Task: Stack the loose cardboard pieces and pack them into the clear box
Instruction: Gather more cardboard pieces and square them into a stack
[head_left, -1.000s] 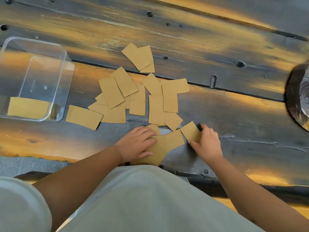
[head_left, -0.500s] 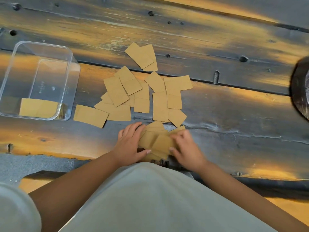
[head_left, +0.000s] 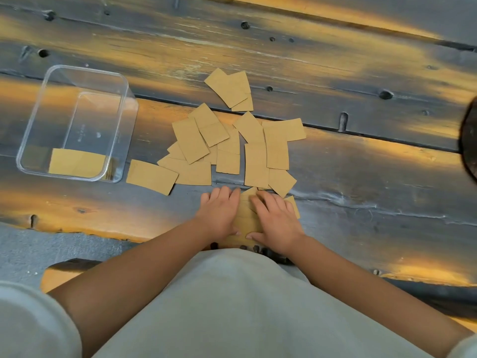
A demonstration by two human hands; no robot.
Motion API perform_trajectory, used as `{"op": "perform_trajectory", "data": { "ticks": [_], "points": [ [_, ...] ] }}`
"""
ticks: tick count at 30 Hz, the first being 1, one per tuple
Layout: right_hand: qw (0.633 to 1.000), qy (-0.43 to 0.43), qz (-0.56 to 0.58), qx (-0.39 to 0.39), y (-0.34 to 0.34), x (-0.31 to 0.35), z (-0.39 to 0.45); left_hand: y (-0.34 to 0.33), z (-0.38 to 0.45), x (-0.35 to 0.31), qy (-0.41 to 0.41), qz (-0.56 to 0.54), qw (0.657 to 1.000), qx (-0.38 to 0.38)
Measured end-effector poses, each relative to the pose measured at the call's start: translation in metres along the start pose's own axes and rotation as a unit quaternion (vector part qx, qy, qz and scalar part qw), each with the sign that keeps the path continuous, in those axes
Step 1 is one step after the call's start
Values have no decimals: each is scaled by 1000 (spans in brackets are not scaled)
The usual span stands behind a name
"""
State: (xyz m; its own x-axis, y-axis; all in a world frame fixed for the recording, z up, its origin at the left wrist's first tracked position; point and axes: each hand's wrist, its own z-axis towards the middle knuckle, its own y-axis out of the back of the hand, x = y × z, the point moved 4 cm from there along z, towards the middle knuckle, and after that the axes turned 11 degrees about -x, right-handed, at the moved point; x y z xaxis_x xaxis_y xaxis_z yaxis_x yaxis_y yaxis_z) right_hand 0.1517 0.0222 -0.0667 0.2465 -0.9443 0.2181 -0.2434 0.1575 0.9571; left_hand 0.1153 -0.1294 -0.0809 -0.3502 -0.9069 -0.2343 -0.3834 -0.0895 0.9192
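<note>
Several tan cardboard pieces [head_left: 227,148] lie scattered and overlapping on the dark wooden table, with two more [head_left: 232,90] a little farther back. Near the table's front edge sits a small pile of pieces [head_left: 246,218], mostly covered by my hands. My left hand [head_left: 220,213] lies on the pile's left side with its fingers straight. My right hand [head_left: 276,218] lies flat on the pile's right side. The clear box [head_left: 33,130] stands at the left, with a stack of pieces [head_left: 77,161] at its near end.
The wooden table [head_left: 361,177] has knots, holes and a long groove across it. A dark round object [head_left: 469,143] shows at the right edge. My light-coloured clothing fills the bottom of the view, just past the table's front edge.
My right hand has slid a piece from the right onto the pile in front of me. Both hands now rest close together on that pile.
</note>
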Motion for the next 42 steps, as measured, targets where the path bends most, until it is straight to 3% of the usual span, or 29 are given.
{"op": "perform_trajectory", "data": {
  "ticks": [8, 14, 20, 22, 25, 28, 31, 36, 42],
  "points": [
    [990, -138, -27, -28, 3, -44, -40, 9, 5, -8, -33, -92, 995, 9],
    [982, -175, 64, 25, -8, -53, -47, 10, -5, -6, -28, -195, 980, 38],
    [980, -189, 55, -16, 0, -62, -48, 25, -13, 20, 30, -333, 942, 15],
    [972, -202, 120, -18, 2, -59, -45, 34, -12, 28, 60, -402, 914, -2],
    [947, -216, 222, -84, 14, -52, -36, 41, -11, 34, 68, -475, 877, -23],
    [932, -184, 277, -147, 28, -38, -20, 43, -8, 36, 10, -400, 916, -39],
    [930, -127, 323, -116, 34, -22, -7, 38, -5, 33, -80, -256, 960, -84],
    [938, -105, 329, 30, 18, -4, -3, 25, -2, 33, -65, -256, 957, -123],
    [924, -138, 357, -29, 14, 7, 6, 23, -5, 35, -69, -253, 957, -121]
  ]
}}
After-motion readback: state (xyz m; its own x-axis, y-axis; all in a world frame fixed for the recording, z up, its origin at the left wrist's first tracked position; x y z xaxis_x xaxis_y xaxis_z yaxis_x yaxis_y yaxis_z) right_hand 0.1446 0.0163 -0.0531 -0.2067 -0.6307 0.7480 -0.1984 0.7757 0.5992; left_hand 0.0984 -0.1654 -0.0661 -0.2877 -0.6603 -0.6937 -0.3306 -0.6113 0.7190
